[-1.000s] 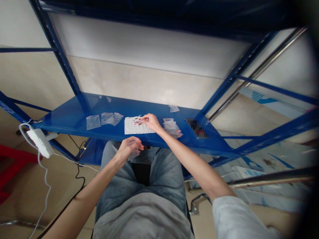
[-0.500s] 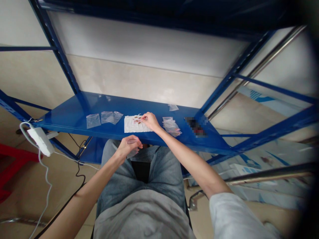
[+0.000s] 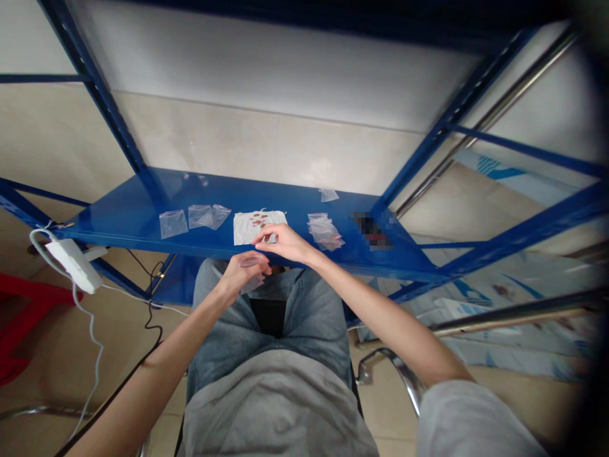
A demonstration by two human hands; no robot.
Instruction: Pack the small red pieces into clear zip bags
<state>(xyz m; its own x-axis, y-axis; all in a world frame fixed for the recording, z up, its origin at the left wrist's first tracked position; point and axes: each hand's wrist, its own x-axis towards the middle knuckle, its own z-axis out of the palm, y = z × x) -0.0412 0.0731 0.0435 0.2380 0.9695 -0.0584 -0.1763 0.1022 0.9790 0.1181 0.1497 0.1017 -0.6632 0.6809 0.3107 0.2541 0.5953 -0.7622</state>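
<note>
My left hand (image 3: 242, 274) is shut on a small clear plastic bag (image 3: 251, 271), held above my lap just below the shelf's front edge. My right hand (image 3: 283, 242) is close beside it, its fingertips reaching toward the bag's top. I cannot tell whether those fingers pinch something small. A sheet of white paper (image 3: 248, 231) lies on the blue steel shelf (image 3: 143, 238), scattered with small reddish-brown bits (image 3: 258, 221). My right hand covers the sheet's lower right corner.
Further clear bags lie on the shelf: several at left (image 3: 173, 223), a stack at right (image 3: 325, 231), one at the back (image 3: 328, 195). A pixelated object (image 3: 371, 230) sits beyond them. A white power adapter (image 3: 73, 265) hangs at the shelf's left end.
My right hand has moved from above the white sheet down and left toward the bag in my left hand. The view has tilted slightly.
</note>
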